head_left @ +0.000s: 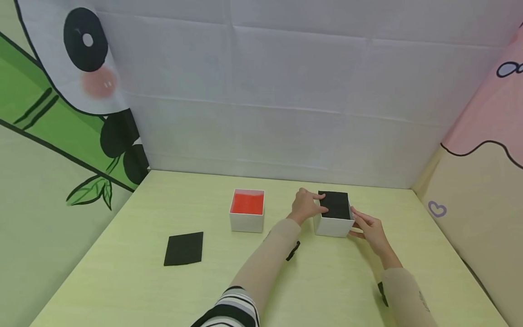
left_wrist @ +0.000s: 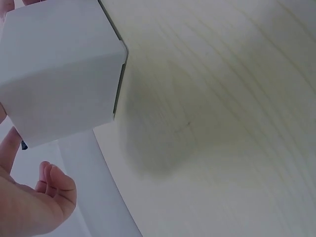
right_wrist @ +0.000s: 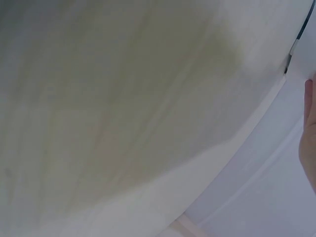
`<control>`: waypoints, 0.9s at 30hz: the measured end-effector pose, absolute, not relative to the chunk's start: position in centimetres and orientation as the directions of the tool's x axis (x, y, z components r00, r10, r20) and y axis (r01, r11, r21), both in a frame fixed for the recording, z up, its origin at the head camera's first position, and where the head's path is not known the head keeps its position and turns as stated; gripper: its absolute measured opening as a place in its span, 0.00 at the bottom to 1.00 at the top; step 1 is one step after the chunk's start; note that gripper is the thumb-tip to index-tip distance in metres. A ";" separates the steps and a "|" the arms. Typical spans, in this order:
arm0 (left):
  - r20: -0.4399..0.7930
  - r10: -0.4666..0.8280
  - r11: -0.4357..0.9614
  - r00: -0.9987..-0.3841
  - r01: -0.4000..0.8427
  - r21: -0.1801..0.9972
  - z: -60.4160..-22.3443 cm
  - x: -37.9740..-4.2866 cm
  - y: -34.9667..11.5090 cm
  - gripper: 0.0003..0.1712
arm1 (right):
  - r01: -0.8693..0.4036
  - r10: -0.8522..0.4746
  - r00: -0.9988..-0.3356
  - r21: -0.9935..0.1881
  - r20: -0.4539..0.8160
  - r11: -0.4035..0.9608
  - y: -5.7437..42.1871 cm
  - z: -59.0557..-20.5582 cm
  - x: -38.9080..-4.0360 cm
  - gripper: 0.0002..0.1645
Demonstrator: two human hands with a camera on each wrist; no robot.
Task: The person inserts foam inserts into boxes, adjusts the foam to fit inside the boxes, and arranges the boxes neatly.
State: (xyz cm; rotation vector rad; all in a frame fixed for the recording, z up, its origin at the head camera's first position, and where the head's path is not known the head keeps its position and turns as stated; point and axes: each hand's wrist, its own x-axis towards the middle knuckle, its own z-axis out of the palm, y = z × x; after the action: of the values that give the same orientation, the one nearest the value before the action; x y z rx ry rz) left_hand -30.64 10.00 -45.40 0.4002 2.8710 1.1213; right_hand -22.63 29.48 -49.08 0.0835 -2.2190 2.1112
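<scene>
On the right part of the table stands a white box (head_left: 333, 227), with a square black sheet (head_left: 337, 205) across its top. My left hand (head_left: 304, 206) is at the box's left edge, thumb and forefinger on the sheet; its other fingers curl inward in the left wrist view. Against the box's right side, my right hand (head_left: 369, 229) rests with its fingers fairly straight. In the left wrist view, the box (left_wrist: 59, 84) hides most of the right hand. Only a strip of the right hand (right_wrist: 309, 133) enters the right wrist view.
A second white box (head_left: 247, 222) with a red inside (head_left: 247, 204) stands to the left of my hands. Further left and nearer to me, another black sheet (head_left: 184, 249) lies flat on the pale yellow table (head_left: 135, 290). Behind hangs a white cloth (head_left: 286, 91).
</scene>
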 end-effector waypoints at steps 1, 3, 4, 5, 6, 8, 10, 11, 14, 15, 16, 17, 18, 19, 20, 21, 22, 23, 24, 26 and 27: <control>0.056 0.246 0.708 -0.968 0.219 0.671 -45.3 -30.6 10.0 0.24 | -0.093 0.014 -0.995 -0.994 0.094 0.049 29.5 -49.1 -22.6 0.28; 0.046 0.250 0.722 -0.967 0.218 0.657 -45.1 -30.6 10.0 0.24 | -0.097 0.013 -0.995 -0.994 0.097 0.051 29.5 -49.0 -22.7 0.28; 0.044 0.257 0.733 -0.965 0.225 0.642 -45.0 -30.6 10.1 0.25 | -0.097 0.012 -0.995 -0.994 0.098 0.051 29.5 -49.0 -22.7 0.28; 0.045 0.265 0.745 -0.963 0.235 0.624 -44.9 -30.6 10.1 0.25 | -0.099 0.012 -0.995 -0.994 0.100 0.049 29.5 -49.0 -22.7 0.28; 0.047 0.273 0.754 -0.961 0.244 0.609 -44.8 -30.6 10.1 0.26 | -0.099 0.013 -0.995 -0.994 0.100 0.046 29.5 -49.0 -22.7 0.28; 0.046 0.288 0.775 -0.957 0.260 0.576 -44.7 -30.7 10.2 0.26 | -0.099 0.010 -0.995 -0.994 0.099 0.044 29.5 -49.0 -22.7 0.28; 0.039 0.295 0.789 -0.955 0.267 0.554 -44.6 -30.7 10.3 0.26 | -0.094 0.009 -0.996 -0.995 0.094 0.042 29.5 -49.0 -22.7 0.28; 0.035 0.295 0.792 -0.955 0.264 0.550 -44.5 -30.7 10.3 0.26 | -0.091 0.010 -0.996 -0.995 0.091 0.042 29.5 -49.0 -22.7 0.28; 0.030 0.294 0.803 -0.955 0.264 0.534 -44.4 -30.7 10.4 0.25 | -0.085 0.010 -0.996 -0.995 0.086 0.048 29.5 -49.0 -22.6 0.29; 0.037 0.294 0.807 -0.955 0.269 0.525 -44.4 -30.6 10.5 0.25 | -0.085 0.012 -0.996 -0.995 0.086 0.050 29.5 -49.0 -22.6 0.29; 0.051 0.298 0.816 -0.953 0.282 0.505 -44.4 -30.5 10.5 0.24 | -0.085 0.012 -0.996 -0.995 0.085 0.051 29.5 -49.0 -22.6 0.29; 0.070 0.310 0.831 -0.948 0.306 0.464 -44.4 -30.4 10.6 0.24 | -0.085 0.015 -0.996 -0.995 0.086 0.054 29.6 -49.0 -22.6 0.29; 0.104 0.336 0.850 -0.936 0.348 0.395 -44.5 -30.3 10.6 0.23 | -0.088 0.012 -0.996 -0.995 0.089 0.053 29.6 -49.0 -22.5 0.28; 0.147 0.369 0.860 -0.918 0.397 0.319 -44.5 -30.2 10.7 0.23 | -0.088 0.013 -0.996 -0.995 0.089 0.053 29.6 -49.1 -22.5 0.28; 0.202 0.412 0.861 -0.888 0.452 0.231 -44.7 -30.0 10.8 0.22 | -0.089 0.013 -0.996 -0.995 0.089 0.054 29.6 -49.1 -22.5 0.28; 0.264 0.464 0.851 -0.846 0.508 0.135 -44.9 -29.9 10.9 0.23 | -0.089 0.014 -0.996 -0.995 0.090 0.051 29.7 -49.1 -22.5 0.28; 0.315 0.517 0.831 -0.796 0.555 0.038 -45.0 -29.7 11.1 0.24 | -0.089 0.013 -0.996 -0.995 0.090 0.052 29.7 -49.1 -22.4 0.28; 0.358 0.571 0.802 -0.739 0.594 -0.053 -45.1 -29.5 11.2 0.26 | -0.090 0.012 -0.996 -0.995 0.090 0.053 29.7 -49.1 -22.4 0.28; 0.391 0.616 0.772 -0.684 0.624 -0.125 -45.2 -29.3 11.4 0.27 | -0.088 0.009 -0.996 -0.995 0.089 0.056 29.7 -49.1 -22.4 0.28; 0.387 0.684 0.718 -0.618 0.664 -0.208 -45.2 -29.0 11.7 0.31 | -0.089 0.008 -0.996 -0.994 0.090 0.067 29.6 -49.0 -22.5 0.29; 0.361 0.710 0.696 -0.604 0.679 -0.232 -45.1 -28.8 11.9 0.33 | -0.090 0.007 -0.996 -0.993 0.090 0.071 29.5 -49.0 -22.5 0.29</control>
State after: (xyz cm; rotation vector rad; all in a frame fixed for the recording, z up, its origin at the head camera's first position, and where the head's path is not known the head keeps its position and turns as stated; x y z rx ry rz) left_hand -28.78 11.87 -45.15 1.4234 3.2818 -0.1307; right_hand -22.52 29.54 -49.03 0.0869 -2.2457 2.0923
